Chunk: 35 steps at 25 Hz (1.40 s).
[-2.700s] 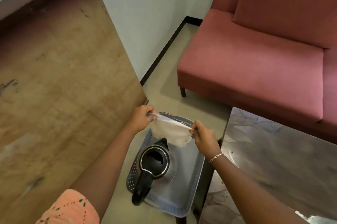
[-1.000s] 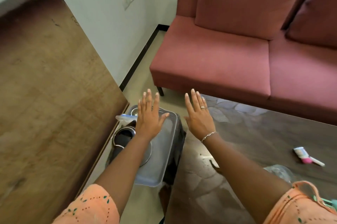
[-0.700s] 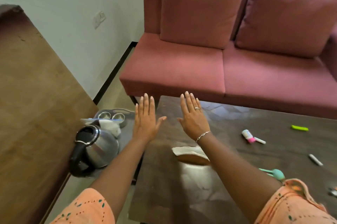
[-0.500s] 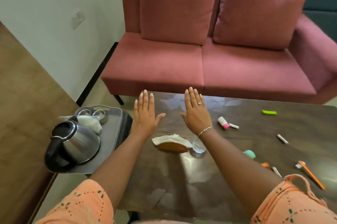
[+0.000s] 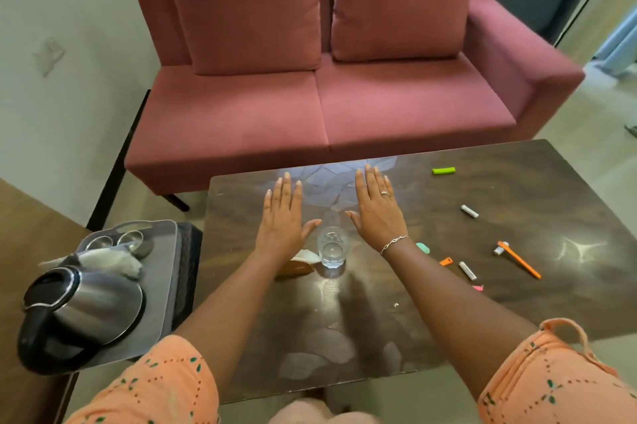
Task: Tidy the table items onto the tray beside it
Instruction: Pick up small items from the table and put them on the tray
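The tray (image 5: 163,285) sits just off the table's (image 5: 344,337) left edge. A steel kettle (image 5: 93,306) fills its near end, a white cloth (image 5: 110,259) lies behind that, and two small steel bowls (image 5: 131,238) stand at its far end.

On the table, a clear glass (image 5: 332,247) stands upright left of centre. A brown-and-white piece (image 5: 300,265) beside it is partly hidden by the left forearm.

The left hand (image 5: 281,220) and right hand (image 5: 377,216) flank the glass, palms down with fingers straight, holding nothing.

Toward the right edge lie an orange pen (image 5: 520,261) and small white sticks (image 5: 467,270), and a green piece (image 5: 444,170) lies near the far edge. A red sofa (image 5: 344,113) stands beyond.
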Each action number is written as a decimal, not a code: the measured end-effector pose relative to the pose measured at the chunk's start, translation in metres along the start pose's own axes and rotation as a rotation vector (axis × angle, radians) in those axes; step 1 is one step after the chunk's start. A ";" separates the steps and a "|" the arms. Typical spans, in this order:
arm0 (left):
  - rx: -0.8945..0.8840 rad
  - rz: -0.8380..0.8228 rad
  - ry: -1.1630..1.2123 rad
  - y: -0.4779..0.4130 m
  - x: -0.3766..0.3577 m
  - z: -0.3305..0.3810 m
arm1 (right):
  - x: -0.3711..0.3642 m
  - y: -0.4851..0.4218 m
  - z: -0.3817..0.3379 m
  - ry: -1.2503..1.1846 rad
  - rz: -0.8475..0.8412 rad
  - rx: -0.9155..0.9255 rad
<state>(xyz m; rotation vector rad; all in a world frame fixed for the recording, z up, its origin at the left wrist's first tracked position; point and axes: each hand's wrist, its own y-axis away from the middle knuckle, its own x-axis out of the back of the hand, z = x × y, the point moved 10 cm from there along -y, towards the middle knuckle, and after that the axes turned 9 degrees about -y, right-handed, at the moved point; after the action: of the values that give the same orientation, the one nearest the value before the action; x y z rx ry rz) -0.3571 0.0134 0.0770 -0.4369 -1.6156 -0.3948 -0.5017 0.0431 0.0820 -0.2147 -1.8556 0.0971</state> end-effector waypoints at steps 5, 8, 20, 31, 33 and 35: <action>-0.048 -0.002 0.055 -0.028 -0.003 0.019 | 0.002 0.001 0.034 0.036 -0.001 -0.062; -0.087 -0.035 0.013 -0.035 -0.015 0.026 | -0.001 0.005 0.058 0.041 -0.002 -0.140; -0.227 -0.222 0.013 -0.072 -0.067 0.116 | -0.019 0.054 0.198 -0.062 -0.082 -0.391; -0.279 -0.388 0.070 -0.142 -0.143 0.220 | -0.066 0.064 0.369 -0.121 -0.413 -0.549; -0.240 -0.407 0.099 -0.160 -0.158 0.230 | -0.077 0.054 0.388 -0.091 -0.463 -0.551; -0.202 -0.407 0.101 -0.179 -0.176 0.238 | -0.092 0.041 0.403 -0.058 -0.485 -0.538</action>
<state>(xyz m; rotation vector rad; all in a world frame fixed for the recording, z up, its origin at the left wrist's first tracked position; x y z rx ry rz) -0.6389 -0.0311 -0.1184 -0.2313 -1.5692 -0.8789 -0.8574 0.0825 -0.1289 -0.1246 -1.9104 -0.7421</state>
